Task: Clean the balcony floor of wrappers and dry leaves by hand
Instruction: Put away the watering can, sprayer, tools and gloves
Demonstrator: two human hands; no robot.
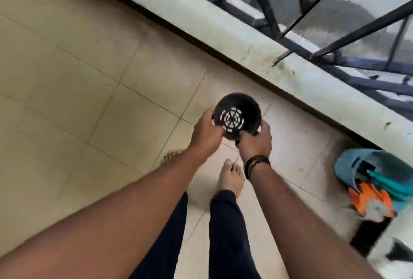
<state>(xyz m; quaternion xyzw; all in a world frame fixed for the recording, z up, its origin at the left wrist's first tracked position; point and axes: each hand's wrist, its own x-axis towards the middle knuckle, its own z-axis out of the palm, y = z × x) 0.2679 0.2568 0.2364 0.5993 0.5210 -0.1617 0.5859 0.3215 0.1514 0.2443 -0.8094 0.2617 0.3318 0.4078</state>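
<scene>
You stand barefoot on the tiled balcony floor [89, 77], holding a black plastic pot [237, 116] out in front of you, its mouth toward the camera and the slotted base visible inside. Your left hand [205, 133] curls round the pot's left rim; your right hand [256, 141], a dark band [257, 162] at its wrist, grips the lower right edge. Beyond the pot runs the low parapet [223, 33] with dark railings [335, 21]. A teal basket [357, 164] holding orange and teal items lies on the floor to your right, against the parapet.
</scene>
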